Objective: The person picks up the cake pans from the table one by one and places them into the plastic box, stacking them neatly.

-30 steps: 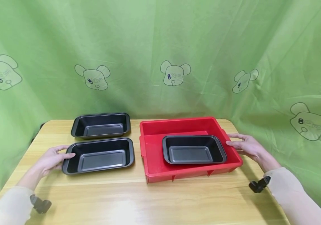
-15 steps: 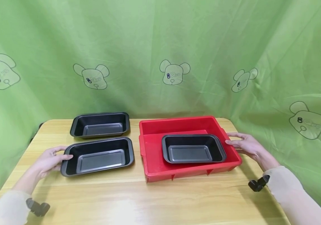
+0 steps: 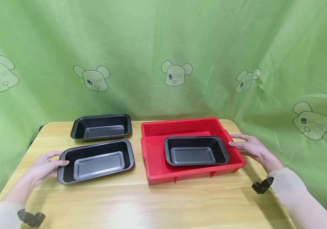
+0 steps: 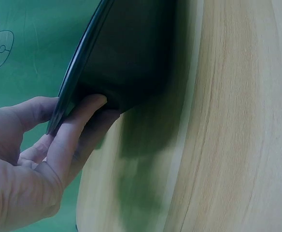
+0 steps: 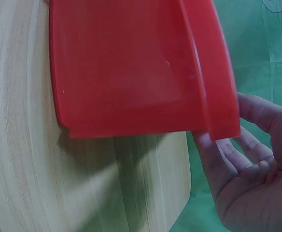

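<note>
- At 12 o'clock, beyond the wooden tabletop point(image 3: 152, 203), the background is filled by a green curtain point(image 3: 137, 38), printed with outlined animal heads point(image 3: 175, 75).
- Toward 10 o'clock on the tabletop, a black rear pan point(image 3: 106, 131) is set close to the far edge. By it, the space just past the front pan point(image 3: 99, 163), at that pan's 12 o'clock, is taken up.
- The front pan, also black, is seen at about 9 o'clock, with its length slanted from 8 toward 2 o'clock. Its 3 o'clock end is placed near the red tray point(image 3: 155, 156).
- The red tray is located toward 2 o'clock on the tabletop. Inside it, a small pan point(image 3: 196, 156) is held toward the tray's 4 o'clock corner.
- The front pan's 9 o'clock end is grasped by the left hand point(image 3: 44, 167): the rim is pinched, with the thumb laid over it and fingers placed beneath.
- The tray's 3 o'clock rim is gripped by the right hand point(image 3: 250, 148), with the thumb set on top and fingers curled underneath.
- Neither of the hands is released.
</note>
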A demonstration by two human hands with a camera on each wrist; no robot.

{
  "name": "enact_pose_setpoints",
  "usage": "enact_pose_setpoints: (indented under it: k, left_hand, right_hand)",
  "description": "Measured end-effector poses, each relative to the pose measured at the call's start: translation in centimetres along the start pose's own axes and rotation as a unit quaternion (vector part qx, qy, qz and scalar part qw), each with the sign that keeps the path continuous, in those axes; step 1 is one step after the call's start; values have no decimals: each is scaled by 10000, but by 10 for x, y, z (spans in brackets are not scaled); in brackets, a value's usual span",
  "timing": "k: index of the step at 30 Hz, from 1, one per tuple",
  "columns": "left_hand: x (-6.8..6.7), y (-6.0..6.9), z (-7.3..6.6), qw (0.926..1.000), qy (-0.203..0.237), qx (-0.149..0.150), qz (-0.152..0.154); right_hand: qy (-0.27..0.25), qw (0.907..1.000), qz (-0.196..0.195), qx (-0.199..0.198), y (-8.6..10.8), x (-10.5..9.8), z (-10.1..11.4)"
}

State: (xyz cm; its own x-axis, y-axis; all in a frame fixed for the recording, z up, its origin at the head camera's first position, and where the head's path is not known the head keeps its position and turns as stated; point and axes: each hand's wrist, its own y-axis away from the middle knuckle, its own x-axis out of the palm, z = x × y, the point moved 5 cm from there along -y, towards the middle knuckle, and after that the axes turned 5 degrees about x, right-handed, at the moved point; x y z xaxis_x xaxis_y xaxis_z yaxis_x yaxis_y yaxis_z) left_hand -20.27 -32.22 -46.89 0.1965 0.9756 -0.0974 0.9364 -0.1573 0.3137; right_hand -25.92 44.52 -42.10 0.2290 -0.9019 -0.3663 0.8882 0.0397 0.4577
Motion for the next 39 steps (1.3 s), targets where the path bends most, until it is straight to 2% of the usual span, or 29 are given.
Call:
enact_pose_setpoints:
  k: [4, 13, 19, 24, 32, 39]
  left_hand:
    - [-2, 3, -1, 10000, -28, 11, -29]
    - [-8, 10, -10, 9992, 389, 108, -79]
    - [-9, 13, -24, 9993, 289, 222, -73]
    - [-7, 15, -41, 9991, 279, 321, -90]
    - [4, 12, -66, 9985, 211, 511, 11]
    - [24, 7, -85, 9975, 160, 668, 145]
  right_hand:
    - [20, 10000, -14, -15, 1, -2, 0]
    - [-42, 10000, -28, 19, -2, 0, 0]
    - [-30, 10000, 1, 12, -2, -1, -1]
    - [13, 10000, -22, -14, -1, -1, 0]
    - [87, 10000, -38, -5, 0, -1, 1]
    - [82, 10000, -52, -17, 1, 0, 2]
